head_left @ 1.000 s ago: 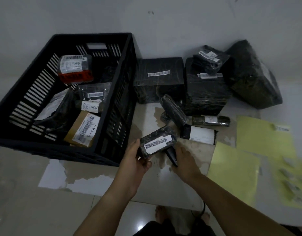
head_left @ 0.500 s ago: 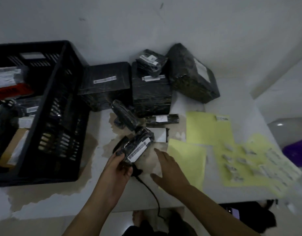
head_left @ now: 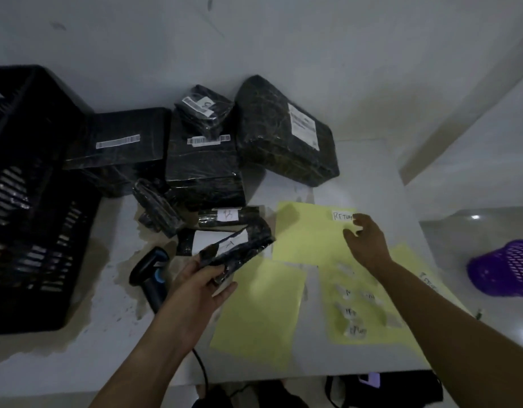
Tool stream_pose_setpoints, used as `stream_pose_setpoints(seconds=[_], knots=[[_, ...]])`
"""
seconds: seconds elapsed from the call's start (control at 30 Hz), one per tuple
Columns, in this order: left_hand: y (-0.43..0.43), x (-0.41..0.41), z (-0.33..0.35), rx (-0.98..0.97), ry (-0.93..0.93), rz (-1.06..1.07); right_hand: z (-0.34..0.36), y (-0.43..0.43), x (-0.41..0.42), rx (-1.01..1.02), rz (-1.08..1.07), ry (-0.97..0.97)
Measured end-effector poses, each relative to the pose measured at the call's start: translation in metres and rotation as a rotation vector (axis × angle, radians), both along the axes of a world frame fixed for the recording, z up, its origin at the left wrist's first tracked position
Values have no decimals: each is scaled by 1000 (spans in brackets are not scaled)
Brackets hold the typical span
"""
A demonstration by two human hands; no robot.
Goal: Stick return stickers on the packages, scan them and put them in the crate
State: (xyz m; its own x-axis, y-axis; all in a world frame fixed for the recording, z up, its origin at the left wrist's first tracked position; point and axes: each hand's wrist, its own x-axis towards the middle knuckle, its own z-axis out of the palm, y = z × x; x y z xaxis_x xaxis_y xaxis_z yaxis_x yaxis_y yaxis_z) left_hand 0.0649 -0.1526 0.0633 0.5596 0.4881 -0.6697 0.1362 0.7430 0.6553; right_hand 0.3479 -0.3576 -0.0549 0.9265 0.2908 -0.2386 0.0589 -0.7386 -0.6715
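View: head camera, the only one supplied.
Change, right hand: the right hand (head_left: pixel 367 245) has let go of the scanner (head_left: pixel 149 270), which now lies near the bench's (head_left: pixel 372 172) front edge. The hand has reached out to the RETURN sticker (head_left: pixel 342 216).
Change, package: the left hand (head_left: pixel 201 287) has carried the small package (head_left: pixel 236 247) rightward, away from the crate (head_left: pixel 33 187) and toward the yellow sheet (head_left: pixel 307 237).
Meaning: in my judgement the sticker step is starting for this package. Crating is outstanding, and I cannot tell whether it has been scanned.
Right fingers: loosely bent, thumb apart from forefinger, tips at the sticker's right end. Nothing is lifted yet.
Left fingers: curled round the package's near end, holding it over the bench's middle.
Package appearance: oblong, in crinkled black film, with a white label facing up that bears a faint handwritten mark. No RETURN sticker is visible on it.
Sticker: a white handwritten slip on the yellow sheet, toward the bench's right edge.
Crate: black, at the left edge. Its contents are out of view.
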Motion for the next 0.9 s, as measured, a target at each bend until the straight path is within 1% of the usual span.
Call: stream_pose_setpoints(seconds=[0.17,0.33,0.4,0.5,0.67,0.73,0.83,0.9], knots=[[-7,20,2,-2,34,73,-26,-1,46,-111,77,-51],[-13,28,6,86,65,5,-34,2,60,-169,133,-151],[-17,33,9,131,72,-12,-35,2,61,-177,121,-159],[-20,39,10,196,81,-39,-36,-1,57,-135,145,-187],[-22,48,16,316,106,-74,-31,-16,55,-137,235,-376],[-22,51,19,340,113,-81,-27,-16,56,-98,280,-336],[-22,51,23,366,118,-86,-25,-10,55,-76,254,-215],[-21,50,24,368,116,-78,-25,-7,53,-90,244,-206]])
